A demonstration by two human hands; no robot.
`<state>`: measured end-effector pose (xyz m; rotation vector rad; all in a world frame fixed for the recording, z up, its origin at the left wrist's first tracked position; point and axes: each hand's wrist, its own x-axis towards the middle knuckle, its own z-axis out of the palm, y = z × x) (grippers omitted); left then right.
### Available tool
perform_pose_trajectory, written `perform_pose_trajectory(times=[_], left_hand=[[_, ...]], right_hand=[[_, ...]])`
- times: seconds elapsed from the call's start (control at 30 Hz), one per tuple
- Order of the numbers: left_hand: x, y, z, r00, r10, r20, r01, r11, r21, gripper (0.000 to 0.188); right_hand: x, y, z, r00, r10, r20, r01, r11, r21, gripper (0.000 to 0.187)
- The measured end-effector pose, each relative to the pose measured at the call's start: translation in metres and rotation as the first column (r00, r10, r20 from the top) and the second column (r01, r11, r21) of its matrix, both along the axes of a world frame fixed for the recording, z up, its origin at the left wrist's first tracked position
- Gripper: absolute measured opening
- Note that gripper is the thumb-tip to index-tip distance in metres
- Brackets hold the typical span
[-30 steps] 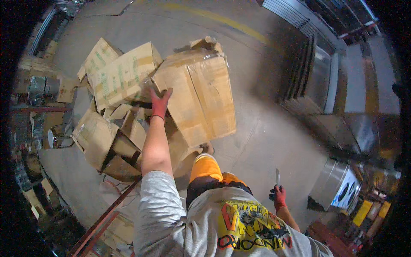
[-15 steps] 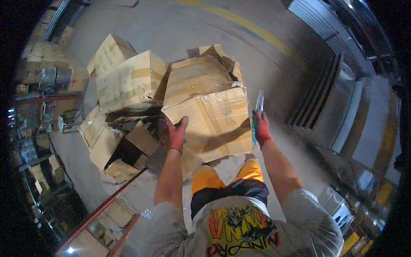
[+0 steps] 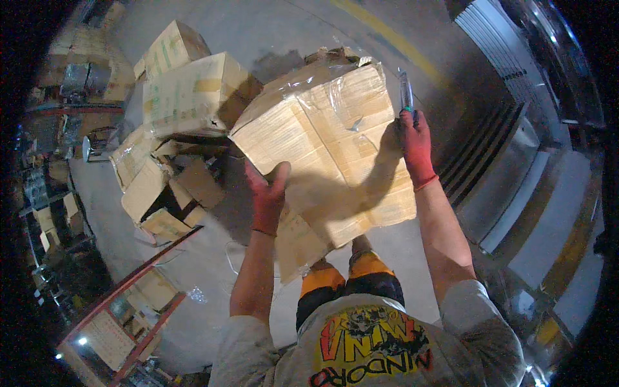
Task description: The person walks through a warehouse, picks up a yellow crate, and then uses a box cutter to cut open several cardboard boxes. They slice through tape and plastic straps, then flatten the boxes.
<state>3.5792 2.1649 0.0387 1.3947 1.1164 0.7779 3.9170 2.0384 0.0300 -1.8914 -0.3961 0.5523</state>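
your left hand (image 3: 267, 193) hanging onto the left edge of a beat-up box (image 3: 322, 148), thumb on its face, right hand (image 3: 418, 145) wrapped around a knife (image 3: 405, 90), blade up, box tilted ahead of your legs (image 3: 351, 274), more boxes (image 3: 184, 97) heaped left

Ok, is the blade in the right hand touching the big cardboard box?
Apart: the head view shows a strip of floor between the blade, held in the right hand, and the big cardboard box.

The right hand (image 3: 418, 143) has brought its knife (image 3: 405, 90) up beside the cardboard box (image 3: 335, 145).
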Motion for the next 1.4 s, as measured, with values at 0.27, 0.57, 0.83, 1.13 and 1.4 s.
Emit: perform_pose_trajectory(times=[0.27, 0.57, 0.83, 1.13, 1.4], left_hand=[[-0.006, -0.038, -0.068, 0.772, -0.216, -0.598, 0.132, 0.974, -0.181, 0.112], [0.039, 0.048, -0.068, 0.636, 0.034, -0.771, 0.365, 0.867, 0.339, 0.087], [0.075, 0.021, -0.061, 0.714, 0.067, -0.697, 0.17, 0.949, 0.266, 0.056], [0.096, 0.047, -0.059, 0.799, -0.057, -0.598, 0.259, 0.931, 0.257, 0.051], [0.104, 0.049, -0.07, 0.8, -0.01, -0.6, 0.243, 0.919, 0.309, 0.053]], right_hand=[[-0.004, -0.006, -0.088, 0.953, 0.069, 0.296, 0.021, 0.957, -0.291, 0.049], [-0.02, 0.012, -0.117, 0.963, 0.157, 0.221, -0.032, 0.876, -0.482, 0.039], [-0.029, -0.028, -0.058, 0.904, 0.332, 0.269, -0.299, 0.941, -0.157, 0.023], [-0.105, -0.008, -0.016, 0.8, 0.533, 0.274, -0.427, 0.828, -0.365, 0.035], [-0.096, 0.014, -0.012, 0.699, 0.622, 0.352, -0.418, 0.755, -0.505, 0.026]])
